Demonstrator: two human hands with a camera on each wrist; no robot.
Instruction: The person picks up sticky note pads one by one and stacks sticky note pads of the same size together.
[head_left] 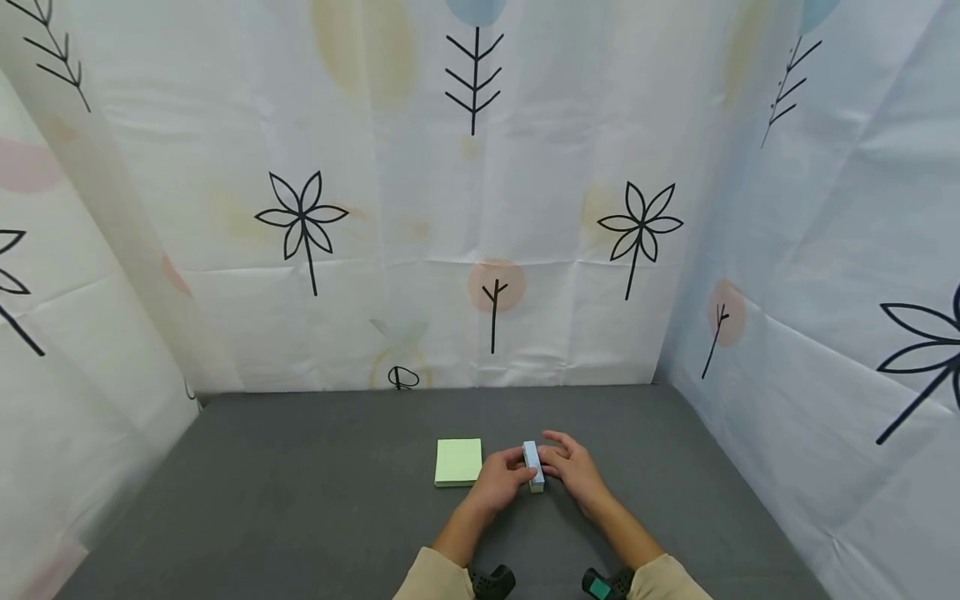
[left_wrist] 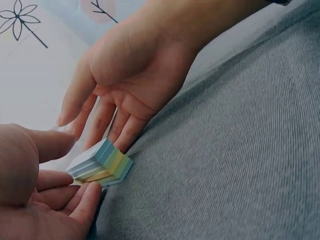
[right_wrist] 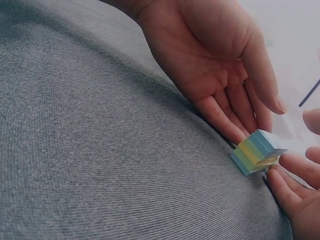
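A small stack of sticky-note pads [head_left: 534, 467], layered in blue, yellow and green, sits on the grey table between the two hands. Its layers are slightly out of line in the left wrist view. My left hand [head_left: 498, 482] touches the stack's left side with extended fingers. From the other side, the fingers of my right hand [head_left: 577, 473] rest against or very close to it. Both thumbs stand apart from the stack in the right wrist view. Just left of my left hand lies a square light-green sticky-note pad [head_left: 458, 462].
The dark grey tabletop [head_left: 315, 492] stretches around the hands. White patterned curtains [head_left: 420, 208] hang behind it and along both sides. Black devices [head_left: 492, 582] are strapped at the wrists, below beige sleeves.
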